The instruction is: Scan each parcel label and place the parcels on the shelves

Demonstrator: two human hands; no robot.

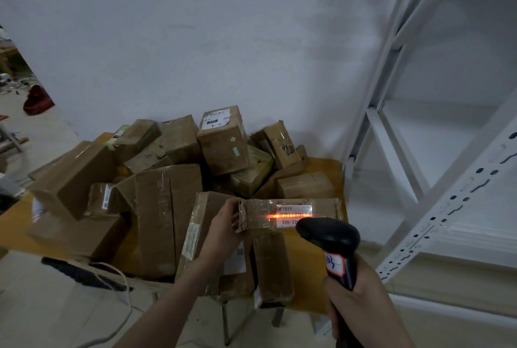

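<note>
One taped cardboard parcel [291,214] is being held above the piled table [16,224], left hand [223,231] pinching its left end, right hand [355,296] gripping the scanner [334,247]; apparently light and stiff, it is best held by its short ends.

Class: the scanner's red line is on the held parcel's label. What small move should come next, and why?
Probably carry the parcel right to the shelves. The red line already crosses its label, the left hand grips it, and the right hand holds the scanner.
</note>
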